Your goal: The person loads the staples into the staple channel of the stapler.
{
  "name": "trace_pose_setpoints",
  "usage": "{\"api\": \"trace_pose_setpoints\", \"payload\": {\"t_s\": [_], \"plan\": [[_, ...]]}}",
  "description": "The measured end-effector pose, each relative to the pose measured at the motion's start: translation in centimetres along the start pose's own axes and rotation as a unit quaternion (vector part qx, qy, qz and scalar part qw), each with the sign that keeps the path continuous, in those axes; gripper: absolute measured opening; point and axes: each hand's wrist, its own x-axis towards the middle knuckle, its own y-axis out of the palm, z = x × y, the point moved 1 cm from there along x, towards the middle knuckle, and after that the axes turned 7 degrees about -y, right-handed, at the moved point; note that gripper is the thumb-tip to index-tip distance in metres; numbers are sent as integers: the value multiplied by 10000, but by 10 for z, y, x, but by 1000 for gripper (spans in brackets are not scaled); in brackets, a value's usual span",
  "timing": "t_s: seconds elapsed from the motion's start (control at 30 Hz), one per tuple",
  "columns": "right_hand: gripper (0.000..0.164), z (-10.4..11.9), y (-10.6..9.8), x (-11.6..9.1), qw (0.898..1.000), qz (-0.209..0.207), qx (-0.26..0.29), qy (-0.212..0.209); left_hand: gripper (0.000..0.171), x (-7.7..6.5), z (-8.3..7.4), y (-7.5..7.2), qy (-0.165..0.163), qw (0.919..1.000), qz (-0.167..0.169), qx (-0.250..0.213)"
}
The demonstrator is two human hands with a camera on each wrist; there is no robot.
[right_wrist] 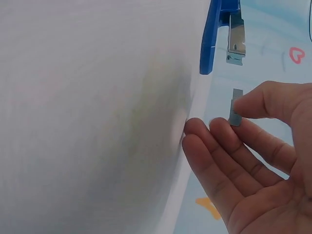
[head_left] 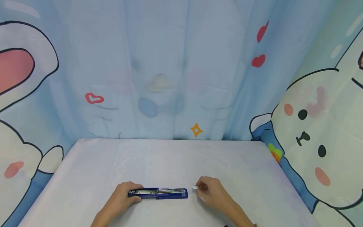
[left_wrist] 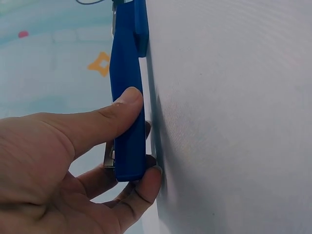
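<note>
A blue stapler point(head_left: 173, 196) lies lengthwise across the front part of the table, its metal staple channel point(head_left: 171, 190) showing on top. My left hand point(head_left: 122, 196) grips its left end; in the left wrist view the thumb point(left_wrist: 129, 96) presses on the blue body point(left_wrist: 127, 63) while the fingers curl round the other side. A short strip of staples point(right_wrist: 236, 109) is pinched between thumb and fingertips of my right hand point(head_left: 213, 193). That strip is a small gap away from the stapler's right end, where the channel's metal tip point(right_wrist: 235, 57) shows in the right wrist view.
A white cloth covers the table point(head_left: 175, 160). Behind it hangs a light blue curtain point(head_left: 158, 78) with printed cartoon figures, hearts and a star. A small dark thing point(head_left: 226, 226) just shows at the bottom edge of the head view, near the right forearm.
</note>
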Motion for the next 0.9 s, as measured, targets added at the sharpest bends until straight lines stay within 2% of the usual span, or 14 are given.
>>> {"api": "trace_pose_setpoints", "payload": {"t_s": [0.27, 0.6, 0.9], "plan": [[15, 2, 0, 0, 9999, -122, -26, 4, 37, 1, 0, 1, 103, 9998, -65, 137], [14, 3, 3, 1, 10000, -22, -74, -54, 39, 2, -2, 0, 91, 9999, 73, 57], [12, 8, 4, 3, 9999, 130, -36, 83, 37, 3, -3, 0, -131, 9997, 194, 15]]}}
